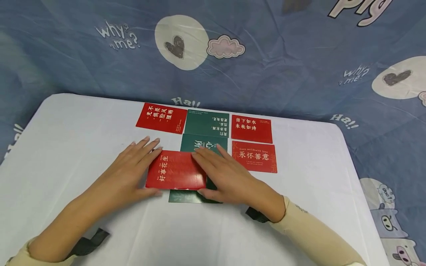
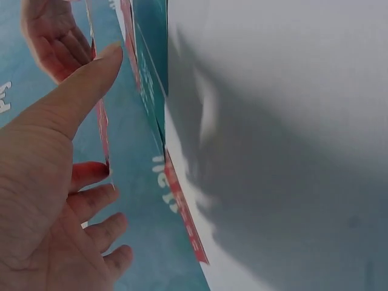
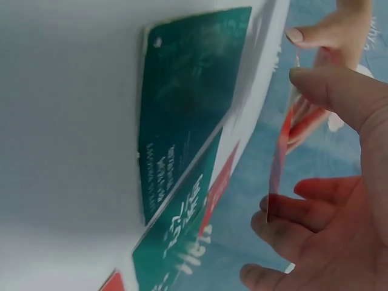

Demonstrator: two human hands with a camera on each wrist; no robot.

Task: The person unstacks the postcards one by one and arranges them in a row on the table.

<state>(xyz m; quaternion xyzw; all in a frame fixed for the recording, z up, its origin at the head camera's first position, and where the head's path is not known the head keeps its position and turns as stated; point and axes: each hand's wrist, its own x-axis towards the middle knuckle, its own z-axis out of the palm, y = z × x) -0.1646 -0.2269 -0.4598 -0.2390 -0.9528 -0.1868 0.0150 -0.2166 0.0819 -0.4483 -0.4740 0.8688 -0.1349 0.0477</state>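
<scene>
A red card (image 1: 183,170) with white characters down its left side is held up off the table between both hands. My left hand (image 1: 128,173) grips its left end, thumb at the near edge and index finger at the far edge. The right hand (image 1: 233,177) holds the other end the same way, fingertips over the far edge. Both wrist views show the card edge-on, apart from the tabletop. Beneath it lies a green card (image 3: 188,85), partly covered in the head view. Another green card (image 1: 188,142) lies just beyond, its lower part hidden.
Farther back lie a red card (image 1: 161,118), a green card (image 1: 208,123) and a red card (image 1: 252,129) in a row. One more red card (image 1: 254,157) lies to the right. The white table (image 1: 316,177) meets a blue printed cloth (image 1: 266,70) behind.
</scene>
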